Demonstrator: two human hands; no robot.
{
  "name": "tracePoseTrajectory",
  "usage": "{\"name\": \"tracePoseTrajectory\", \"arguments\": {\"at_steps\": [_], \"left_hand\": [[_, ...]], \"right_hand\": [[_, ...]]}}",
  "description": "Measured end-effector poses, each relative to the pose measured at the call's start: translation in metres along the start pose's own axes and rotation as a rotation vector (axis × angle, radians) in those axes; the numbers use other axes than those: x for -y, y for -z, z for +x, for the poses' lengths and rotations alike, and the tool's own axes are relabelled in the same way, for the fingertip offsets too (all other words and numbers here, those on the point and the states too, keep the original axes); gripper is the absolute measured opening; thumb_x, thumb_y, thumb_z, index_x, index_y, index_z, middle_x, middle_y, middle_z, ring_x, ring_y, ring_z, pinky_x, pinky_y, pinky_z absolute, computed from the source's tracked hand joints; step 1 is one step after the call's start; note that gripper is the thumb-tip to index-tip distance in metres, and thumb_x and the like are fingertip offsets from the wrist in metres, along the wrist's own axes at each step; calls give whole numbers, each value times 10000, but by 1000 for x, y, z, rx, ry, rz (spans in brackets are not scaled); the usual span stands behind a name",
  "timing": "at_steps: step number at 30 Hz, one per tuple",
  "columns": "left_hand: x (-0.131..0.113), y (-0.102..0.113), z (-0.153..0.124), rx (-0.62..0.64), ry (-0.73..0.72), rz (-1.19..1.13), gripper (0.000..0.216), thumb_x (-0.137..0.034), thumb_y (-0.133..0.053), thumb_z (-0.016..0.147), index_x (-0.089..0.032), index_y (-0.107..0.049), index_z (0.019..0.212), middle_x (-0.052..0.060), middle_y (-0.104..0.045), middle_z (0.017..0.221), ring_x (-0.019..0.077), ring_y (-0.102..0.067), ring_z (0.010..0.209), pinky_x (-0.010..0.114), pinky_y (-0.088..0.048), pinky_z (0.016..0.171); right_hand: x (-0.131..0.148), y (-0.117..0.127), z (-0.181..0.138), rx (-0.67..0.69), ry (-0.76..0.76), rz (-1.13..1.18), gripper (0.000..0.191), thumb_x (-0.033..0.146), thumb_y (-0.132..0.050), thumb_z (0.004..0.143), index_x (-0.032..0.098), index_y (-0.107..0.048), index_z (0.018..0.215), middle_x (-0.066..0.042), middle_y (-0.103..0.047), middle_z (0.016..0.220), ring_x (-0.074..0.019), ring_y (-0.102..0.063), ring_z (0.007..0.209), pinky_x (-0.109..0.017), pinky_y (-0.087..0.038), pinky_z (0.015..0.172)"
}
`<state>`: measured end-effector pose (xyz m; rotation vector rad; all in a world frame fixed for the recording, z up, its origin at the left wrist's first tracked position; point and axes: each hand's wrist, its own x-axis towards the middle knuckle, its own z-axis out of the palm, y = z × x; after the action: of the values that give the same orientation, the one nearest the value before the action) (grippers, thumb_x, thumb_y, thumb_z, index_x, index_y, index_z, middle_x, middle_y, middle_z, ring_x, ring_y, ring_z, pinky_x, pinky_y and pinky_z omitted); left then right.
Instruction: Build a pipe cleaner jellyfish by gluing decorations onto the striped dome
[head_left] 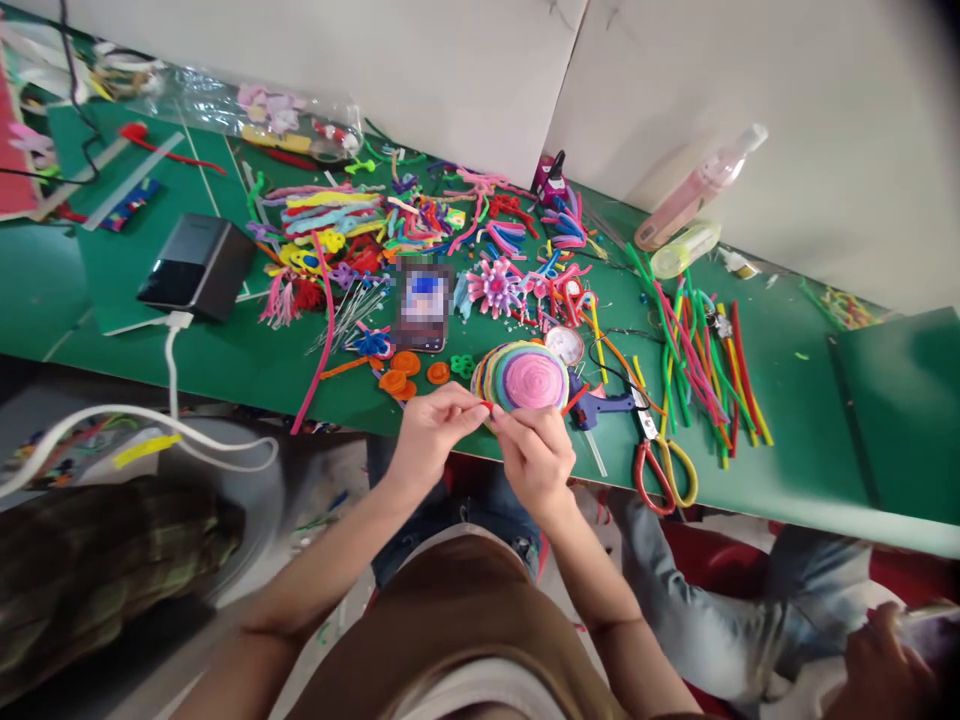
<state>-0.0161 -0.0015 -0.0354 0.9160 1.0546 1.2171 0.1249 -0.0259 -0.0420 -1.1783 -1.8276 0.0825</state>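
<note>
Head view: left hand (431, 430), right hand (534, 455) pinch red pipe cleaner (488, 406); bottle (697, 190) holds pink liquid.

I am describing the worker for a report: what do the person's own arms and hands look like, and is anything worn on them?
The left forearm and right forearm are bare, without sleeves in view. The left hand and the right hand wear no gloves; no watch, bracelet or ring shows. Below them, a brown garment covers the body.
</note>
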Motion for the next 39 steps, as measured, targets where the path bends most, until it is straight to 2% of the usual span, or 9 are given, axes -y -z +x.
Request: {"name": "tracePoseTrajectory", "arguments": {"at_steps": [3, 6, 12, 16, 21, 25, 33, 36, 39], "left_hand": [[6, -14, -9, -33, 190, -322, 238, -379, -832, 585, -187, -692, 568, -9, -552, 594, 92, -477, 576, 223, -384, 552], [5, -12, -13, 71, 383, -367, 245, -358, -851, 535, -169, -698, 560, -20, -520, 553, 55, -395, 498, 194, -297, 468], [-15, 21, 1, 401, 307, 78, 79, -234, -763, 645, -164, -745, 676, 23, -673, 696, 120, -566, 662, 226, -424, 629], [-32, 31, 19, 683, 305, 451, 132, -280, -742, 681, -166, -758, 745, 32, -716, 721, 135, -589, 633, 219, -415, 571], [-39, 29, 29, 869, 281, 544, 109, -269, -730, 691, -166, -744, 725, 17, -714, 662, 141, -625, 611, 204, -448, 567], [-37, 30, 25, 717, 254, 496, 100, -263, -741, 670, -166, -727, 690, 15, -703, 624, 134, -620, 561, 194, -452, 516], [-14, 3, -9, 25, 143, 18, 180, -311, -804, 638, -164, -705, 672, 21, -675, 617, 125, -609, 555, 213, -490, 542], [0, -17, -21, -110, 196, -338, 262, -354, -845, 580, -175, -658, 617, -15, -627, 605, 71, -533, 512, 171, -437, 500], [6, -22, -25, -95, 192, -410, 282, -350, -847, 579, -170, -631, 583, -26, -590, 614, 51, -471, 490, 162, -384, 463]], "right_hand": [[6, -4, -1, -90, -59, 84, 110, 197, -610, 882, 227, -706, 927, -23, -668, 756, -135, -590, 660, -285, -498, 594], [1, 5, 4, -30, 7, 161, 103, 167, -607, 879, 225, -688, 903, -8, -666, 743, -128, -586, 657, -280, -489, 604], [-15, 29, 22, 321, 170, 180, 100, 164, -583, 896, 193, -671, 933, -37, -686, 819, -146, -566, 729, -291, -461, 653], [-17, 36, 40, 558, 322, 200, 132, 168, -533, 928, 164, -660, 893, -47, -682, 818, -146, -545, 742, -290, -457, 683], [-16, 39, 49, 583, 423, 232, 152, 204, -541, 936, 161, -653, 843, -36, -669, 767, -137, -554, 731, -272, -464, 682], [-13, 41, 41, 475, 319, 74, 135, 182, -565, 916, 161, -661, 823, -43, -664, 761, -142, -530, 691, -278, -454, 626], [10, 10, -4, 28, 82, 19, 366, 70, -570, 871, 210, -603, 1208, -41, -662, 813, -156, -592, 736, -303, -490, 643], [16, 3, -5, -78, -57, 91, 278, 104, -626, 848, 238, -666, 1088, -24, -666, 783, -148, -600, 709, -301, -494, 635], [16, 8, 3, -20, -235, 257, 95, 170, -639, 854, 232, -691, 903, -9, -670, 748, -142, -603, 682, -297, -501, 625]]}}
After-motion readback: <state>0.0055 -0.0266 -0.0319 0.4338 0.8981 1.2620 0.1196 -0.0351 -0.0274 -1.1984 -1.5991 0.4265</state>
